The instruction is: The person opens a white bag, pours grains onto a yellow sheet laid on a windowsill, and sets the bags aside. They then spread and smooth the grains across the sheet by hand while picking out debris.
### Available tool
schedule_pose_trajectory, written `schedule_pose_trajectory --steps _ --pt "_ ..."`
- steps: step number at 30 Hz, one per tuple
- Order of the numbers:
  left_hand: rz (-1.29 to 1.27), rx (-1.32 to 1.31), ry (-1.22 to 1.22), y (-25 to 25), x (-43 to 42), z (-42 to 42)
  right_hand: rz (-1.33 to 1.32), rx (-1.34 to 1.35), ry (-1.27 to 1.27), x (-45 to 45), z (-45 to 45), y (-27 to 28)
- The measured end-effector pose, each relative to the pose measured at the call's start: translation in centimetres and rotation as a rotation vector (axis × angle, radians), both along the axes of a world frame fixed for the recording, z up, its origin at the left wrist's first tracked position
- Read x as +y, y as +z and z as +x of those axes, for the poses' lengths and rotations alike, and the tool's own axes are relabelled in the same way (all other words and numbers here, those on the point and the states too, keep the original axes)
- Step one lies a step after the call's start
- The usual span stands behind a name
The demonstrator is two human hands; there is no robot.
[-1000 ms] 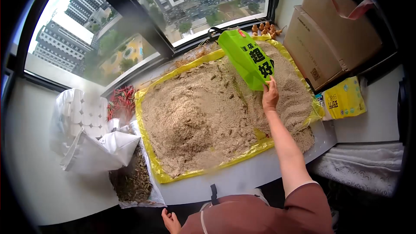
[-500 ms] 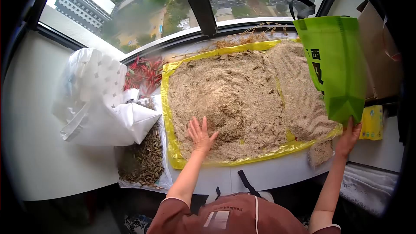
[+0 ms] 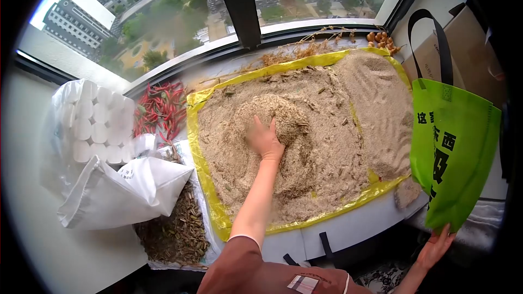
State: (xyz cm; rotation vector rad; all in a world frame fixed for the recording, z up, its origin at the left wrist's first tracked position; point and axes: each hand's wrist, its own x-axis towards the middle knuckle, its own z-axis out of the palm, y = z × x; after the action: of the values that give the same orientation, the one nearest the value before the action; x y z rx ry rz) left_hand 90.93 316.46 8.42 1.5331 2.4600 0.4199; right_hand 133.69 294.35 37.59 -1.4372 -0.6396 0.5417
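My left hand presses into a mound of beige, grain-like material, its fingers spread and the tips partly blurred. This loose material is spread over a yellow plastic sheet, with bits of dark stalk scattered through it. At the lower right, my right hand grips the bottom corner of a green shopping bag. The bag hangs upright with dark printed characters on its side and a black handle loop at the top. Whether anything is inside it cannot be seen.
Red chillies, a white sack, plastic-wrapped paper rolls and dry brown pods lie on the left. Onion-like bulbs and a cardboard box are at the back right. Windows line the far side.
My left hand has moved forward into the mound, which now stands heaped before the fingers. The green bag and my right hand have shifted right and toward me; the camera view has shifted too.
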Motion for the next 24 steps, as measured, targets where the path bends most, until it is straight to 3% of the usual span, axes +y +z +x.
schedule_pose_trajectory --steps 1,3,10,17,22,24 --pt "-0.131 -0.077 -0.046 4.1 0.7 0.6 -0.007 -0.003 -0.009 -0.2 -0.3 0.2" --pt "-0.159 -0.041 -0.092 6.0 2.4 1.6 -0.019 -0.005 -0.034 -0.5 -0.6 0.4" --pt "-0.325 -0.081 -0.391 4.9 5.3 8.3 -0.011 -0.004 -0.042 -1.7 -0.2 0.3" --pt "-0.253 -0.03 -0.682 4.9 -4.8 11.5 -0.01 0.032 0.017 -1.8 -1.5 0.6" --pt "-0.185 -0.006 -0.847 3.8 -12.4 7.9 -0.043 0.037 0.034 -1.9 -1.6 0.0" --pt "-0.039 0.095 -0.889 1.8 -12.9 5.6 -0.051 0.044 0.02 -1.8 -1.8 -0.2"
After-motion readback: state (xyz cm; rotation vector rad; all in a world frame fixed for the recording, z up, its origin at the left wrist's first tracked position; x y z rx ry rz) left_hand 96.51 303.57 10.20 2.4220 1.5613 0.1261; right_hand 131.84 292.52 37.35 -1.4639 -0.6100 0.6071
